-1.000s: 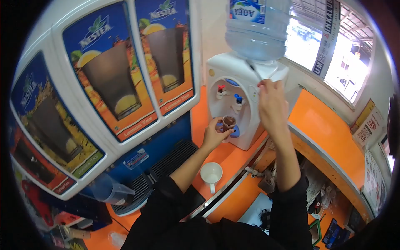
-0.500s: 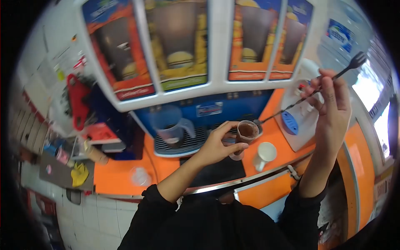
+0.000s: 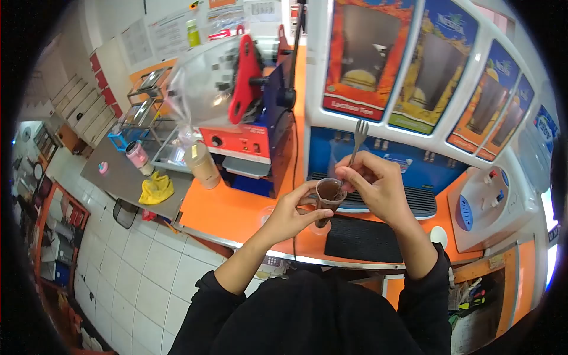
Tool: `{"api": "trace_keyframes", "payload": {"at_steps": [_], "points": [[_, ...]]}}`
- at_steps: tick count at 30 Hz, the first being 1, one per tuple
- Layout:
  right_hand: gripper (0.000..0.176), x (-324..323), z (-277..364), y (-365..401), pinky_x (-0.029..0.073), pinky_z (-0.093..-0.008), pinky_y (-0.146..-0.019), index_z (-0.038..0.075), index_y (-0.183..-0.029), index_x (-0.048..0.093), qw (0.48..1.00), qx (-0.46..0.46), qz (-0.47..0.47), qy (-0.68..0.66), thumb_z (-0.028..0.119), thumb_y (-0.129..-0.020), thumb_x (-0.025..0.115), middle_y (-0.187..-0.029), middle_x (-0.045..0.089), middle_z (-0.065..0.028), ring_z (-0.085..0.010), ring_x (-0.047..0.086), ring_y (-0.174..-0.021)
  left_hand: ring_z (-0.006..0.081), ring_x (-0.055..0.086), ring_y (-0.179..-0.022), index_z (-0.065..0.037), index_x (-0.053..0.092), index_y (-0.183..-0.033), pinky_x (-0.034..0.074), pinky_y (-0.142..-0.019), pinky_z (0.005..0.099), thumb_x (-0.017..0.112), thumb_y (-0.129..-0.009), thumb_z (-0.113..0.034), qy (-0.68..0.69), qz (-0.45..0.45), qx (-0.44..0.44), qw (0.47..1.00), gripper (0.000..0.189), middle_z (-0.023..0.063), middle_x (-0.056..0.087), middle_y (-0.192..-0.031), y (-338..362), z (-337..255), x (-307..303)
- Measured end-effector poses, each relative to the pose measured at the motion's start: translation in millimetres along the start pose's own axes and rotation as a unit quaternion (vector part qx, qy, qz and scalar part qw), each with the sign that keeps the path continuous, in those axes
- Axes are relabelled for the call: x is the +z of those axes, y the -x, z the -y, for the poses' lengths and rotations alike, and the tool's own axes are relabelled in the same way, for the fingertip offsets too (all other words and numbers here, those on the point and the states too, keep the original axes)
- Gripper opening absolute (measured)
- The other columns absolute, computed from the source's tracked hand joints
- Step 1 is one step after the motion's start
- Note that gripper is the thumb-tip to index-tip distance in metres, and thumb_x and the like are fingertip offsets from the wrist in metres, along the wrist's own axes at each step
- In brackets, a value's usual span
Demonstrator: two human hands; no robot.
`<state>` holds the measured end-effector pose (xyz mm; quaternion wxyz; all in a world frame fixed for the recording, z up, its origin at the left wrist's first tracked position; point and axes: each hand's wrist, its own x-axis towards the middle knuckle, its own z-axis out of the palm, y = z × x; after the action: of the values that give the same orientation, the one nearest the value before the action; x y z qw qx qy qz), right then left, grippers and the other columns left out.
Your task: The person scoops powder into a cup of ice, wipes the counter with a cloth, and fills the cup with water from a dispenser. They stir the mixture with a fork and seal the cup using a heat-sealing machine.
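Note:
Wrapped round a clear plastic cup point(image 3: 326, 204) of brown drink is my left hand point(image 3: 289, 214), holding it above the front of the orange counter. My right hand point(image 3: 378, 184) pinches a long metal bar spoon point(image 3: 359, 139) whose forked end points up. The spoon's lower end goes down into the cup, hidden by the drink and my fingers. Just right of the cup lies a black mat point(image 3: 364, 239) on the counter. Behind my right hand, a clear jug point(image 3: 336, 155) is partly covered at the drink dispenser.
The drink dispenser point(image 3: 316, 65) with picture panels stands at the back. Left of it is a red and blue cup sealing machine point(image 3: 236, 142), with a beige bottle point(image 3: 202, 165) beside it. A yellow cloth point(image 3: 156, 188) lies on the grey table. Rightward are a white mug point(image 3: 438, 235) and a water dispenser point(image 3: 461, 222).
My view has swung left. My right hand has come in from the far right to the cup, and the bar spoon now stands steeply in it rather than slanting beside it.

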<state>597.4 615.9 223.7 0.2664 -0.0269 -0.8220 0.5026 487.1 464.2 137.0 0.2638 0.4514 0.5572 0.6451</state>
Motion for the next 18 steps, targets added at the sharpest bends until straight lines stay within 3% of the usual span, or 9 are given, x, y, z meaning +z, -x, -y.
{"api": "trace_keyframes", "payload": {"at_steps": [5,8,11,15,18], "points": [[0.012,44.8,3.4,-25.8,0.051,-0.021,-0.06,-0.001,-0.092,0.064,0.998,0.009,-0.024,-0.065,0.011,-0.088,0.065,-0.074,0.065,-0.0044,-0.0056,0.062,-0.069,0.021,0.057,-0.112,-0.002,0.047,-0.129,0.048,-0.092,0.0339,0.074,-0.08,-0.013,-0.011,-0.033,0.002,0.999,0.057,0.0109,0.059,-0.12,24.9,5.8,-42.0],[0.014,68.4,1.1,-32.1,0.05,-0.021,-0.061,-0.001,-0.092,0.065,0.992,-0.101,-0.024,0.068,0.011,-0.087,0.066,-0.074,0.067,-0.0049,-0.0049,0.062,-0.069,0.0209,0.057,-0.112,-0.002,0.047,-0.129,0.047,-0.093,0.0339,0.074,-0.08,-0.013,-0.032,-0.038,0.052,0.997,0.056,0.0117,0.058,-0.122,33.4,6.6,-64.2],[0.012,83.9,2.9,-36.2,0.05,-0.0207,-0.062,-0.001,-0.092,0.065,0.997,-0.057,0.018,0.042,0.01,-0.087,0.066,-0.074,0.067,-0.005,-0.005,0.062,-0.07,0.0204,0.057,-0.112,-0.002,0.047,-0.128,0.046,-0.095,0.0335,0.074,-0.08,-0.013,-0.025,-0.042,0.037,0.998,0.056,0.0122,0.058,-0.121,40.1,9.5,-82.8],[0.013,94.8,2.5,-48.9,0.05,-0.0204,-0.061,-0.001,-0.092,0.065,0.998,-0.05,-0.016,-0.035,0.011,-0.089,0.064,-0.072,0.067,-0.0038,-0.0055,0.062,-0.067,0.02,0.058,-0.11,0.0,0.047,-0.128,0.046,-0.093,0.0327,0.074,-0.081,-0.014,-0.021,-0.041,0.024,0.999,0.056,0.0118,0.059,-0.118,47.5,5.8,-95.3],[0.015,106.9,5.7,-49.6,0.05,-0.02,-0.06,-0.002,-0.091,0.065,0.999,-0.047,-0.006,0.02,0.013,-0.089,0.064,-0.071,0.066,-0.0032,-0.005,0.061,-0.065,0.0193,0.058,-0.109,0.001,0.047,-0.128,0.047,-0.092,0.032,0.074,-0.081,-0.014,-0.017,-0.033,0.061,0.997,0.056,0.0114,0.059,-0.118,48.1,13.3,-103.6]]}}
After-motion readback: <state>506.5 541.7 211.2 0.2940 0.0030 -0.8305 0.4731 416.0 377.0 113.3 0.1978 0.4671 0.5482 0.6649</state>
